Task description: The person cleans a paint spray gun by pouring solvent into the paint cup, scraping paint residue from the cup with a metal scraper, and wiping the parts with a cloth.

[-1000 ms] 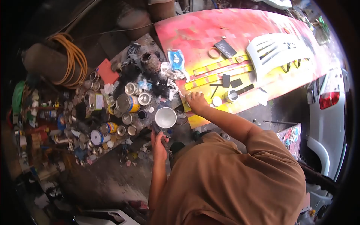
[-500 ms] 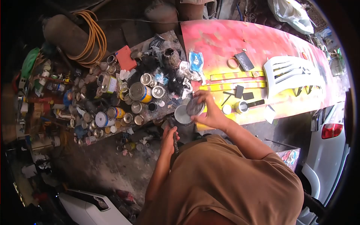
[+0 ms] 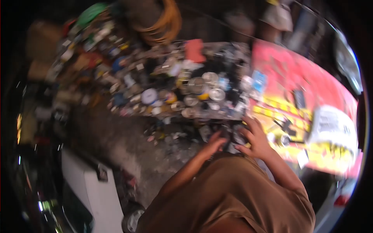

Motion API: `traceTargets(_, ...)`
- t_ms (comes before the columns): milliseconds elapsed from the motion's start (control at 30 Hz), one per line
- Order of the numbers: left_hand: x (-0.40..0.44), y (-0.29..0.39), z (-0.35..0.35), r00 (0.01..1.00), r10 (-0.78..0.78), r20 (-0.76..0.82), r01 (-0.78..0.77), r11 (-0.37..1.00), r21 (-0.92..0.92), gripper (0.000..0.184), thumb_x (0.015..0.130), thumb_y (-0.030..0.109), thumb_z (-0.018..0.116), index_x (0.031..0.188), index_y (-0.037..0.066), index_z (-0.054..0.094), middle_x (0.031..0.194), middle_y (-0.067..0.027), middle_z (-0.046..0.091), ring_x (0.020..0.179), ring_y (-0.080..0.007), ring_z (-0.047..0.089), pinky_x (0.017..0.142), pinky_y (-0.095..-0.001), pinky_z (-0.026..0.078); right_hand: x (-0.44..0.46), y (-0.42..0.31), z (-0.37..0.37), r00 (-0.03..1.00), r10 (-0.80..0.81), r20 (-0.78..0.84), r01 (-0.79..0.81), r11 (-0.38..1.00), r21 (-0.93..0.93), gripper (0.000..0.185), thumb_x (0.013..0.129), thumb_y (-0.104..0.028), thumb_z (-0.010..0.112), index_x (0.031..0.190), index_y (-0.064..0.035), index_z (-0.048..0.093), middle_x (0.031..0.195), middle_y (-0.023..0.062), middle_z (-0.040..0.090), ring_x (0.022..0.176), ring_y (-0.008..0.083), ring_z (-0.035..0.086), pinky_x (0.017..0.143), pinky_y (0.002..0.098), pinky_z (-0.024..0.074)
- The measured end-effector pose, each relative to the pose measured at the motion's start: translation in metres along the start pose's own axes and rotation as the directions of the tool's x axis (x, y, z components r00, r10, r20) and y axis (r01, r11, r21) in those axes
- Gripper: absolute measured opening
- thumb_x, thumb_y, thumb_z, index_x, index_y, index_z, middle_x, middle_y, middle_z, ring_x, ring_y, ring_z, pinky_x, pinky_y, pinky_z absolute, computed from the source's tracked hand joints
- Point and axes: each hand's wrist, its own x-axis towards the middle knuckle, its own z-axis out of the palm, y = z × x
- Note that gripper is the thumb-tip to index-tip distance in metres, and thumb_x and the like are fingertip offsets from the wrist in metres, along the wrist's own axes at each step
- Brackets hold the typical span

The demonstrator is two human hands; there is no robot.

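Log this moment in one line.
left hand: near bench edge, hold unclear | right hand: spread, beside red-and-yellow panel, hold unclear | cans: crowded on bench | view: motion-blurred

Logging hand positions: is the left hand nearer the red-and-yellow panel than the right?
No, the right hand appears beside the panel, the left hand farther off.

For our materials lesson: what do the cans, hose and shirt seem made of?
Cans: probably metal; greyish, slightly shiny round tops, though blurred.
Hose: perhaps rubber or plastic; curving orange loops, finish unclear.
Shirt: matte brown cloth, probably; it hangs in soft folds.
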Motion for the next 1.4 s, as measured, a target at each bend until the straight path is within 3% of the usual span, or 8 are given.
traceTargets(300, -0.044, 0.004, -0.006, 0.994, 0.075, -0.081, -0.079, 0.996, -0.041, 0.077, 0.087, 0.026, 0.069, 0.150, 0.000, 0.033, 0.081, -0.0008, 0.056, 0.058, -0.0073, 0.048, 0.051, -0.0227, 0.037, 0.031, -0.036, 0.043, 0.999, -0.011, 0.033, 0.011, 1.000, 0.010, 0.035, 0.082, -0.025, 0.069, 0.113, -0.0080, 0.065, 0.126, 0.0182, 0.056, 0.113, 0.0411, 0.053, 0.094, 0.0493, 0.0472)
traceTargets(567, -0.067, -0.005, -0.037, 0.872, 0.250, -0.420, -0.408, 0.845, -0.345, 0.063, 0.091, 0.027, 0.064, 0.142, 0.003, 0.038, 0.092, -0.0027, 0.061, 0.076, -0.0111, 0.058, 0.066, -0.0252, 0.044, 0.066, -0.071, 0.061, 0.991, -0.035, -0.129, 0.056, 0.984, 0.169, 0.068, 0.084, -0.025, 0.069, 0.140, 0.0020, 0.043, 0.141, 0.0253, 0.047, 0.133, 0.0461, 0.040, 0.109, 0.0514, 0.0350)
traceTargets(833, -0.127, -0.029, -0.078, 0.643, 0.291, -0.708, -0.606, 0.759, -0.239, 0.051, 0.099, 0.039, 0.060, 0.133, 0.004, 0.046, 0.113, -0.0078, 0.062, 0.101, -0.0149, 0.060, 0.087, -0.0303, 0.047, 0.072, -0.130, 0.194, 0.914, -0.144, 0.379, 0.015, 0.947, 0.322, 0.061, 0.081, -0.015, 0.071, 0.136, -0.0036, 0.048, 0.128, 0.0226, 0.057, 0.117, 0.0415, 0.057, 0.097, 0.0437, 0.0471)
traceTargets(967, -0.197, -0.063, -0.120, 0.657, 0.339, -0.673, -0.553, 0.824, -0.125, 0.080, 0.098, 0.053, 0.055, 0.149, -0.001, 0.026, 0.122, -0.0133, 0.060, 0.112, -0.0221, 0.056, 0.095, -0.0336, 0.045, 0.078, -0.201, 0.257, 0.809, -0.171, 0.563, -0.066, 0.925, 0.375, 0.053, 0.084, -0.013, 0.069, 0.135, -0.0080, 0.054, 0.113, 0.0211, 0.066, 0.102, 0.0361, 0.066, 0.087, 0.0382, 0.0516)
traceTargets(1100, -0.286, -0.128, -0.148, 0.821, 0.207, -0.532, -0.271, 0.962, -0.044, 0.062, 0.097, 0.046, 0.059, 0.133, -0.005, 0.049, 0.128, -0.0146, 0.060, 0.117, -0.0211, 0.057, 0.097, -0.0325, 0.045, 0.095, -0.225, 0.246, 0.373, -0.183, 0.909, -0.253, 0.923, 0.290, 0.050, 0.086, -0.015, 0.069, 0.135, -0.0106, 0.058, 0.111, 0.0163, 0.070, 0.100, 0.0242, 0.067, 0.088, 0.0343, 0.0500)
traceTargets(1200, -0.309, -0.258, -0.180, 0.832, 0.123, -0.541, -0.134, 0.991, 0.020, 0.048, 0.100, 0.035, 0.055, 0.128, -0.004, 0.056, 0.130, -0.0182, 0.061, 0.120, -0.0260, 0.059, 0.102, -0.0363, 0.045, 0.095, -0.223, 0.265, 0.354, -0.044, 0.934, -0.258, 0.955, 0.143, 0.062, 0.086, -0.025, 0.074, 0.139, -0.0013, 0.052, 0.104, 0.0126, 0.071, 0.093, 0.0158, 0.062, 0.085, 0.0306, 0.0493)
traceTargets(1267, -0.329, -0.351, -0.213, 0.870, 0.255, -0.423, 0.210, 0.585, 0.784, 0.044, 0.100, 0.029, 0.051, 0.133, -0.001, 0.054, 0.132, -0.0217, 0.059, 0.123, -0.0343, 0.057, 0.101, -0.0403, 0.046, 0.072, -0.228, 0.300, 0.372, -0.034, 0.928, -0.350, 0.920, 0.174, 0.067, 0.085, -0.029, 0.075, 0.140, 0.0007, 0.050, 0.111, 0.0173, 0.069, 0.099, 0.0191, 0.063, 0.090, 0.0319, 0.0484)
traceTargets(1400, -0.370, -0.461, -0.216, 0.762, -0.054, -0.645, 0.471, 0.730, 0.495, 0.053, 0.096, 0.037, 0.052, 0.133, -0.001, 0.054, 0.132, -0.0243, 0.058, 0.122, -0.0401, 0.056, 0.100, -0.0461, 0.046, 0.083, -0.261, 0.283, 0.230, -0.143, 0.963, -0.079, 0.983, 0.165, 0.069, 0.083, -0.038, 0.074, 0.139, -0.0030, 0.052, 0.127, 0.0234, 0.063, 0.119, 0.0311, 0.060, 0.102, 0.0373, 0.0447)
